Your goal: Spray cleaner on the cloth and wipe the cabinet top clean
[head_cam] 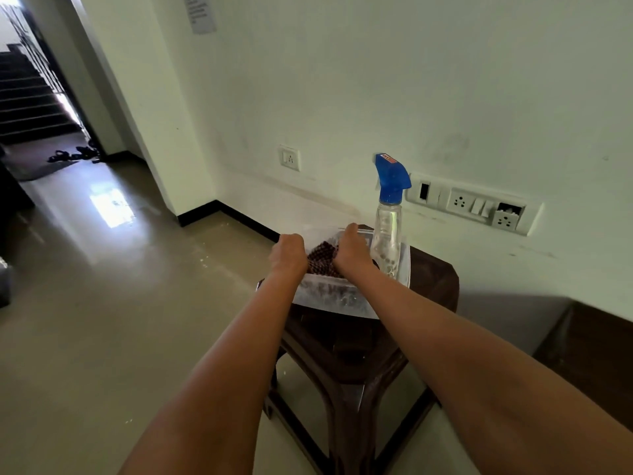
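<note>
Evidently, in the head view, both hands reach into a clear plastic container (329, 296) on a dark brown stool (431, 279). The left hand (289, 257) and right hand (352, 250) are clenched on a dark checked cloth (320, 257) bunched between them. The spray bottle (388, 221) stands upright, long axis vertical, at about two o'clock from the hands, just beside the right hand, which is nearer. The cabinet top cannot be identified.

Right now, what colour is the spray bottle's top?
Blue, on a clear spray bottle; seen in the head view.
</note>
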Demonstrator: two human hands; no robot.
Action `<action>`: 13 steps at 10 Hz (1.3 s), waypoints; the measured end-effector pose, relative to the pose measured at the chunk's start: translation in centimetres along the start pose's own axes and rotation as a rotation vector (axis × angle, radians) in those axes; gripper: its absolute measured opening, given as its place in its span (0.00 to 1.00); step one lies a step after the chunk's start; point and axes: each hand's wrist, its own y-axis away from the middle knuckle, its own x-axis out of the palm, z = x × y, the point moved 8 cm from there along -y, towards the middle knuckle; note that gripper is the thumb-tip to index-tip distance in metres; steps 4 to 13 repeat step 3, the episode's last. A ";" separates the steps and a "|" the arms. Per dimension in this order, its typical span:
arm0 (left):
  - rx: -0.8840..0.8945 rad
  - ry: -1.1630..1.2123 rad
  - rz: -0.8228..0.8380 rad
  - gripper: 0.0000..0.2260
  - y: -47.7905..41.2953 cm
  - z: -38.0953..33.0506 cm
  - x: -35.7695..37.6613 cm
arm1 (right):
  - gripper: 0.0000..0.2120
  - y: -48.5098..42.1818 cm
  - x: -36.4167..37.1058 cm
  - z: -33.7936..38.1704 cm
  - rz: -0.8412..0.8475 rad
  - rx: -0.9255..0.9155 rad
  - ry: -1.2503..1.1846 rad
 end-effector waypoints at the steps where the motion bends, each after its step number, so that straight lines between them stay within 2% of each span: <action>1: 0.022 -0.047 0.013 0.06 0.0 -0.3 0.5 | 0.07 -0.1 1.5 -0.5 0.140 0.038 0.158; 3: 0.049 -0.006 -0.090 0.07 -0.1 -0.2 -0.5 | 0.04 0.1 0.8 0.8 0.127 -0.069 0.148; 13: 0.049 -0.006 -0.090 0.07 -0.1 -0.2 -0.5 | 0.04 0.1 0.8 0.8 0.127 -0.069 0.148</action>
